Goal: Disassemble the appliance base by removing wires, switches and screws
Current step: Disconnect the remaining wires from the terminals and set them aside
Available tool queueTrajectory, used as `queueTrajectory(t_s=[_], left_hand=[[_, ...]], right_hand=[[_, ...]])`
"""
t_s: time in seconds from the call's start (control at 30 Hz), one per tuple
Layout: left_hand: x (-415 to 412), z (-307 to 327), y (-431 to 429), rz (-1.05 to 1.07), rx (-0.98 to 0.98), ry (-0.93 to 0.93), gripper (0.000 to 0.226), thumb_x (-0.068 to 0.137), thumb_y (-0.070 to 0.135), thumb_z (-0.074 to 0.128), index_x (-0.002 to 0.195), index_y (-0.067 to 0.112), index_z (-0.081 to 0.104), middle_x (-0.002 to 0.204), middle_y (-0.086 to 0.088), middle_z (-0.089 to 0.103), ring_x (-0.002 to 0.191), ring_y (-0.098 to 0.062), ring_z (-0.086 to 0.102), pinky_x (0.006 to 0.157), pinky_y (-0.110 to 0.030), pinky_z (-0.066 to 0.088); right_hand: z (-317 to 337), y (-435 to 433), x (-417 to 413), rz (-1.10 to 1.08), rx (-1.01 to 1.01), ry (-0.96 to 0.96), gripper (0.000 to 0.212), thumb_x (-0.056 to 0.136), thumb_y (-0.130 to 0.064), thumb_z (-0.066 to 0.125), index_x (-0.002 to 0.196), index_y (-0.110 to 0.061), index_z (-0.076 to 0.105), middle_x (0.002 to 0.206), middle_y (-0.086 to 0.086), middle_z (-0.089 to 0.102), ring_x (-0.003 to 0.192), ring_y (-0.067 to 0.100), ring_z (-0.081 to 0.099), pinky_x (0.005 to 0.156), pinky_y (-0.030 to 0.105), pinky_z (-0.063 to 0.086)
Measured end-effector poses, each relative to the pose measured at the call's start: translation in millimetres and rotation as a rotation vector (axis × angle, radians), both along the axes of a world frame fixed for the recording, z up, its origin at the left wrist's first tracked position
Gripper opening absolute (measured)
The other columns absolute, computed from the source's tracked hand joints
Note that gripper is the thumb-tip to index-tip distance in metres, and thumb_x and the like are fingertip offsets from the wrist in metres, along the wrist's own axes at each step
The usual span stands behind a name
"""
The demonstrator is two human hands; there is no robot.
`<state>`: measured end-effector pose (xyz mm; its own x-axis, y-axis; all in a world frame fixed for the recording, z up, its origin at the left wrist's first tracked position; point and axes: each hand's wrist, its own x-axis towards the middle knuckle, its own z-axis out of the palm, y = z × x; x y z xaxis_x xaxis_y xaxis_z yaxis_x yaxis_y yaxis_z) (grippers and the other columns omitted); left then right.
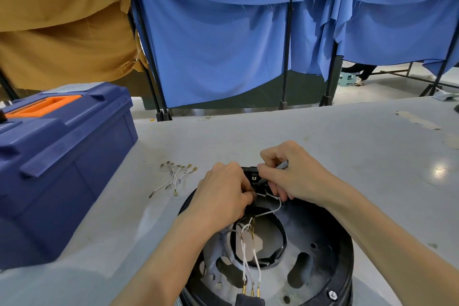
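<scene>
**Bench seen from the head camera, left to right.** A blue toolbox [62, 156] with an orange handle stands closed at the left edge of the bench [347, 136]. Just right of it, a bundle of loose wires [173, 177], white with brass terminals, lies on the bare surface between the toolbox and the appliance base [330, 263].

The base, a round black shell lying open side up, sits at the near edge of the bench, right of centre. Inside it is a grey metal plate [305, 238] with cut-outs. White wires [248, 253] run from the middle of the base to three brass terminals at a dark connector [250, 299] by the near rim.

The left hand [221, 196] reaches over the far-left part of the base, fingers curled tight, pinching the end of a white lead [273, 208]. The lead loops to the right and back toward the centre.

At the far rim, between the two hands, sits a black switch block [249, 171]. The right hand [295, 174] grips a slim grey tool [283, 164], its tip angled down at the block. The lower fingers are curled beside the lead.

A hexagonal fastener [332, 295] sits on the near-right rim. A strip of tape [417, 120] is stuck near the far-right corner. Brown and blue cloths [223, 52] hang on black frames beyond the far edge.
</scene>
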<state>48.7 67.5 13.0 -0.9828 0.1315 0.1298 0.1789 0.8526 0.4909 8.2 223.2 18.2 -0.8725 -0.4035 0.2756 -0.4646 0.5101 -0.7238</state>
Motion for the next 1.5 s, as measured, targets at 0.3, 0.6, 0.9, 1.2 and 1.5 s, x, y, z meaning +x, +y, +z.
queueTrajectory(t_s=[0.3,0.6,0.9,1.2,1.5], left_hand=[[-2.9,-0.1,-0.8,0.005,0.005,-0.004,0.018,0.087,0.015,0.065,0.071,0.016,0.072,0.065,-0.014,0.069,0.061,-0.032,0.064,0.064,-0.046,0.059],[-0.5,-2.4,3.6,0.010,-0.088,0.032,0.017,0.082,0.015,0.067,0.067,0.018,0.060,0.071,-0.011,0.066,0.064,-0.029,0.066,0.068,-0.043,0.059],[0.6,1.7,1.7,-0.002,-0.068,0.024,0.006,0.079,0.018,0.072,0.074,0.014,0.075,0.061,0.000,0.062,0.065,-0.024,0.067,0.070,-0.042,0.059],[0.1,0.4,6.0,0.009,-0.298,0.118,0.011,0.083,0.028,0.064,0.090,0.025,0.073,0.086,0.002,0.064,0.087,-0.019,0.061,0.068,-0.029,0.044],[-0.1,4.1,13.4,-0.087,-0.658,0.204,0.010,0.091,0.020,0.050,0.095,0.016,0.059,0.075,-0.001,0.041,0.083,-0.030,0.052,0.060,-0.031,0.025]], right_hand=[[0.1,0.4,-2.6,0.016,-0.024,-0.014,0.035,0.087,-0.006,0.056,0.060,0.002,0.035,0.049,0.024,0.056,0.033,0.015,0.050,0.044,0.029,0.039],[-2.8,0.7,0.3,0.036,-0.125,-0.048,0.036,0.086,-0.004,0.055,0.054,-0.002,0.037,0.039,0.014,0.049,0.034,0.017,0.052,0.044,0.029,0.043],[2.3,2.6,-1.0,-0.146,-0.375,-0.050,0.033,0.082,0.000,0.053,0.052,-0.002,0.042,0.044,0.026,0.054,0.025,0.019,0.042,0.037,0.024,0.029],[8.6,13.3,0.6,-0.175,-0.313,-0.094,0.031,0.078,-0.002,0.054,0.050,-0.003,0.041,0.043,0.026,0.054,0.023,0.017,0.034,0.032,0.015,0.023],[0.1,11.9,-1.2,-0.170,-0.351,-0.090,0.038,0.076,-0.001,0.055,0.044,-0.010,0.038,0.036,0.016,0.050,0.023,0.015,0.034,0.032,0.012,0.027]])
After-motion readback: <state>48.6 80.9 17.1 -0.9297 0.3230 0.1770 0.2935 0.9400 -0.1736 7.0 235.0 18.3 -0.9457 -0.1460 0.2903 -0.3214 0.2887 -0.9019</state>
